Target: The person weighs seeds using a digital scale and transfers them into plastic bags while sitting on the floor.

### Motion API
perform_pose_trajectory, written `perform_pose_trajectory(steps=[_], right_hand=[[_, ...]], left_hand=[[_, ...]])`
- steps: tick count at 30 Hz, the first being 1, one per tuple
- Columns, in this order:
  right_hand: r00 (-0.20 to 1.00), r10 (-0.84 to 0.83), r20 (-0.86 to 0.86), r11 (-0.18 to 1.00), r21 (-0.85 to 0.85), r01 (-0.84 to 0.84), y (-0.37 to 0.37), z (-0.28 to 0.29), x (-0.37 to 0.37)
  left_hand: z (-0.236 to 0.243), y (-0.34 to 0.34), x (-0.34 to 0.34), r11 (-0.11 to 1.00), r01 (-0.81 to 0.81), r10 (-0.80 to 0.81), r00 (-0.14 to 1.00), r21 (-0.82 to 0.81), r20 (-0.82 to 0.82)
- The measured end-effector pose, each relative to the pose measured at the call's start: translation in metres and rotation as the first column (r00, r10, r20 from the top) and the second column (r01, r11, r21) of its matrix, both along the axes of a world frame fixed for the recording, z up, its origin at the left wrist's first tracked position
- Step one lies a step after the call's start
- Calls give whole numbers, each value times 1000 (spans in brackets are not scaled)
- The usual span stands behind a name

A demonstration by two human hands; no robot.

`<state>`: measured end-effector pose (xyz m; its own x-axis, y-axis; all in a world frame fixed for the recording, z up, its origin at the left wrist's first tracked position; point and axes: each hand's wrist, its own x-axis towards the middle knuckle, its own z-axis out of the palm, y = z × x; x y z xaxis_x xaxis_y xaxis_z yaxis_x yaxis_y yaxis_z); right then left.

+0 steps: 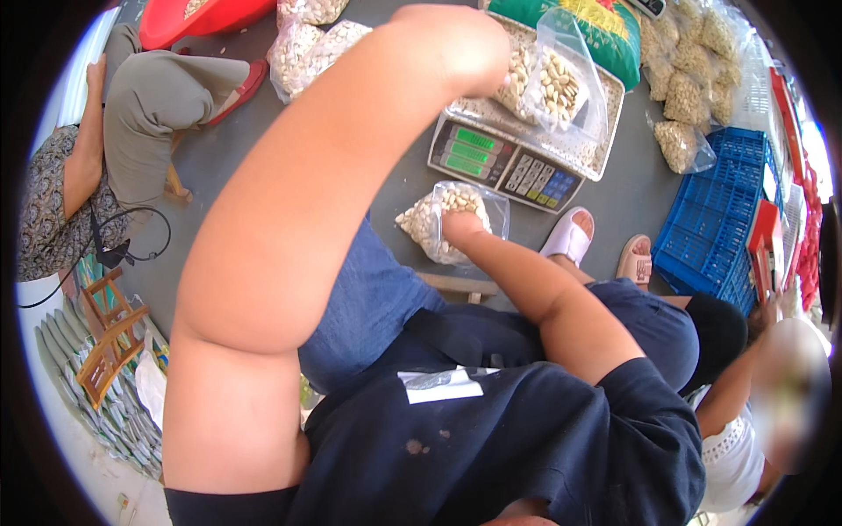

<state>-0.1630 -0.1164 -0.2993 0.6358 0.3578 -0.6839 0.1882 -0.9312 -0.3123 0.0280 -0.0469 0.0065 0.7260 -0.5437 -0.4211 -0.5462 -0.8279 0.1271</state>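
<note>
My left arm stretches across the view to a digital scale (605,131) with green displays and a keypad. A clear plastic bag (561,83) of pale oval nuts, perhaps pistachios, lies on its platform. My left hand (465,48) is at that bag's left edge, fingers curled in and mostly hidden; it seems to grip the bag there. Below the scale, in front of my knees, sits a second clear bag (425,223) of the same nuts. My right hand (462,230) reaches into its mouth, the fingers hidden among the nuts.
Filled nut bags (294,57) lie behind my left arm, and more (688,88) are piled at the far right. Beside these stands a blue plastic crate (715,210). A green sack (605,39) rests behind the scale. Other people sit on both sides; a red basin (197,22) stands far left.
</note>
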Motion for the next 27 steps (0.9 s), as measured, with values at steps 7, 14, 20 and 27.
perform_pose_trajectory(steps=[7,14,20,27], right_hand=[[984,142,-110,988,69,-135,-18,70,30],[977,47,210,998,-51,-37,-68,222,103],[753,-94,651,987,-35,154,-130,260,148],[570,-282,771,957,184,225,-167,294,179]], left_hand=[[7,29,-8,998,-62,63,998,-27,25],[5,36,-10,998,-62,62,998,-28,1],[-2,20,-1,999,-21,19,999,-28,-48],[-13,10,8,999,-46,47,996,17,-71]])
